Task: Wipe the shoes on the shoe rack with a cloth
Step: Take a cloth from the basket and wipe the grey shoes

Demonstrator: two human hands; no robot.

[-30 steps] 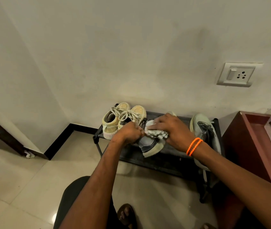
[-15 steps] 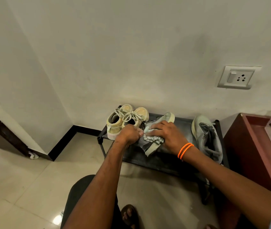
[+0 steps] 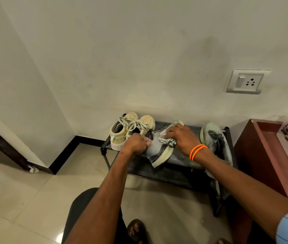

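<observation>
cloth (image 3: 167, 140) under right grip (image 3: 180, 138), on shoe (image 3: 157, 148)

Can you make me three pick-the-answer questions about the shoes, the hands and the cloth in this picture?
1. Where is the cloth?
A) on the floor
B) under the right hand on the grey shoe
C) on the wall socket

2. How many shoes are on the shoe rack?
A) two
B) four
C) six

3. What is the left hand doing?
A) gripping the grey shoe
B) hanging free
C) touching the yellow shoes

Answers: 1 B, the cloth is bunched under the fingers; 2 B, two yellow, two grey; 3 A, its fingers curl around the shoe.
</observation>
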